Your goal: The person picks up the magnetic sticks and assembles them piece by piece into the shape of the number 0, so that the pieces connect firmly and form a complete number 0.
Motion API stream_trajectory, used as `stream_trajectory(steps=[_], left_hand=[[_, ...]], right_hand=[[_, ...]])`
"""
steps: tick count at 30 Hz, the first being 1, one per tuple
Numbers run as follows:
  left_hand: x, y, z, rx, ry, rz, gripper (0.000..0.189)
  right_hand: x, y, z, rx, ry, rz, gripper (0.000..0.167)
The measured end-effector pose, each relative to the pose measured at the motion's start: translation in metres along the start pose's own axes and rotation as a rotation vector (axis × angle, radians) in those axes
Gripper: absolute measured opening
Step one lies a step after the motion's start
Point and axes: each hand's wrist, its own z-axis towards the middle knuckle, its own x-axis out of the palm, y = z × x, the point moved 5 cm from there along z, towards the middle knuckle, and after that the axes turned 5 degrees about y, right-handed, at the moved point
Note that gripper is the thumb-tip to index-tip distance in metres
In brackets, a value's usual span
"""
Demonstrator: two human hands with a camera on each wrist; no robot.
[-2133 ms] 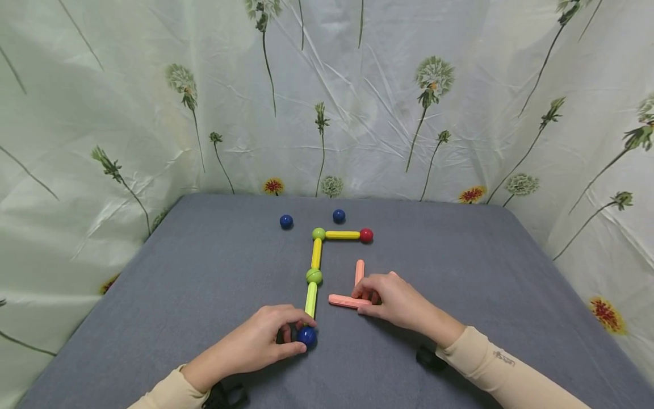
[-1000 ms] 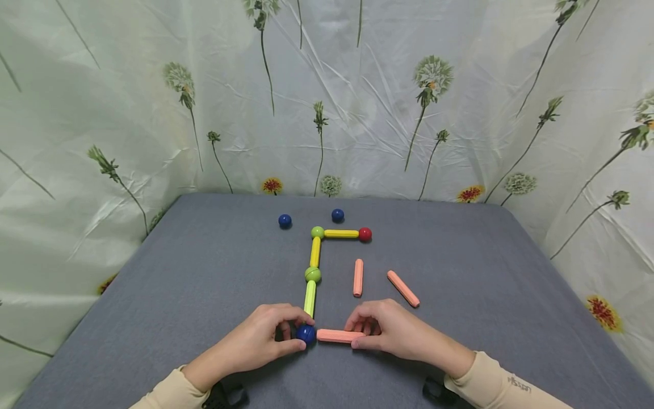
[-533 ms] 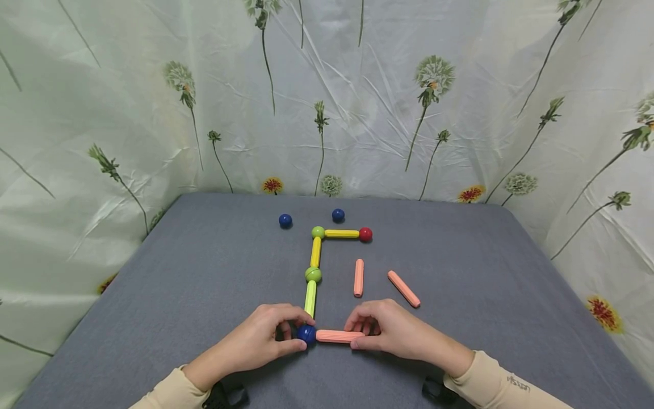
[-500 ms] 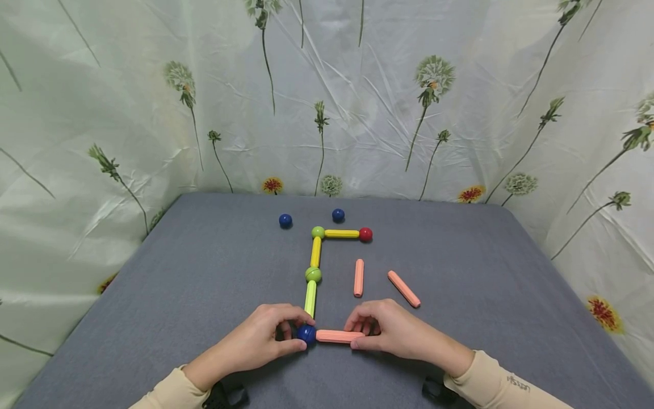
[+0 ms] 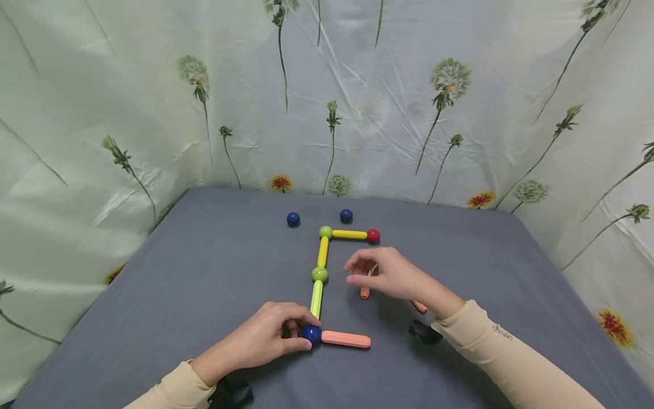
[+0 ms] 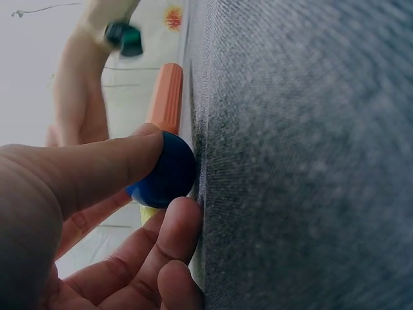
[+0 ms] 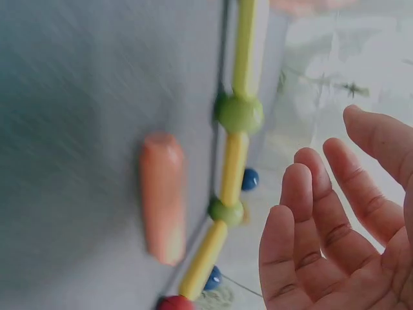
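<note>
The right hand [image 5: 390, 274] has let go of the salmon rod [image 5: 346, 339] whose free end it gripped half a second ago; it is now raised and farther from the body, above the second salmon rod [image 5: 365, 293], its thumb and fingertips apart with nothing between them. The released rod lies on the grey cloth [image 5: 219, 267], one end against the striped blue ball [image 5: 312, 334], the other now bare. The left hand [image 5: 273, 335] is where it was, thumb and fingers pinching that ball. Unchanged, the chain runs away from it: lime rod [image 5: 317, 300], grooved green ball [image 5: 319, 274], yellow rod [image 5: 323, 252], smooth green ball [image 5: 326, 232], then a corner into another yellow rod [image 5: 349, 234] ending at the red ball [image 5: 373, 236]. Two loose blue balls, one left [image 5: 293, 219] and one right [image 5: 346, 216], also lie as before near the far edge. The right hand hides most of the second salmon rod, and its wrist covers all but one end of the third salmon rod [image 5: 419, 307], both fully visible earlier. A left finger hides where the lime rod meets the striped ball. In the right wrist view, a salmon rod is motion-blurred and the red ball is cut by the lower edge. The sleeve's small print is illegible.
</note>
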Motion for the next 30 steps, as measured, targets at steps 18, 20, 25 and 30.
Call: stream_trajectory(steps=[18,20,25,30], left_hand=[[0.004,0.001,0.005,-0.009,0.034,-0.069,0.027],[0.003,0.002,0.005,-0.012,0.035,-0.072,0.027],[0.001,0.004,0.001,-0.006,0.026,-0.082,0.027],[-0.002,0.006,-0.001,-0.009,0.014,-0.091,0.027]], right_hand=[[-0.032,-0.013,0.151,0.134,-0.038,-0.082,0.038],[-0.03,-0.014,0.161,0.148,-0.027,-0.073,0.042],[-0.021,-0.009,0.182,0.154,0.01,-0.106,0.047],[-0.012,-0.002,0.2,0.149,0.043,-0.172,0.047]])
